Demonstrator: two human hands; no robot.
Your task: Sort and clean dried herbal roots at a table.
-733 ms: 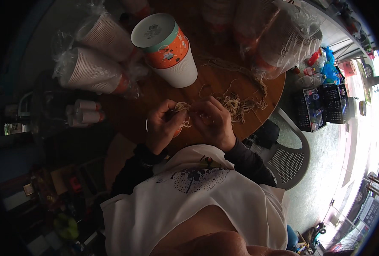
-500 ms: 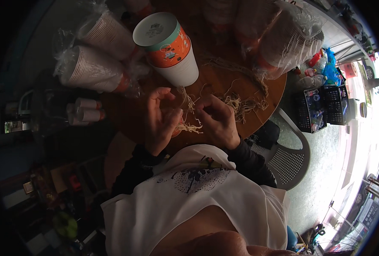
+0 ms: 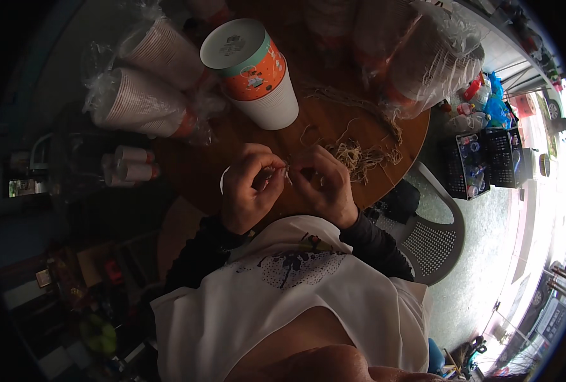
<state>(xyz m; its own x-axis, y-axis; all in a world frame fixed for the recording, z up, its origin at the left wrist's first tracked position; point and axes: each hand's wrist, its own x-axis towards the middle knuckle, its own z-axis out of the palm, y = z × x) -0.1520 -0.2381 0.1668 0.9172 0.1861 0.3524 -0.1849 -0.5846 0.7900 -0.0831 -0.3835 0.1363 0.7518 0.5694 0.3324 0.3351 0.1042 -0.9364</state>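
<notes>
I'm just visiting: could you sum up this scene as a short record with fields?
Left hand: finger and thumb pinched
Right hand: likewise, close to the left
Between them: apparently a thin pale strand, too small to identify
Beside right hand: tangle of tan stringy fibre
Surface: round brown wooden table
Beyond hands: orange-and-teal paper tub topping a white stack
Upper left: stacked tubs in clear plastic bags
Right: grey plastic chair, perforated seat

Daylight at frame right brightens the pale floor (image 3: 477,245) beside a grey perforated chair (image 3: 432,245) and round wooden bench (image 3: 372,130).
</notes>
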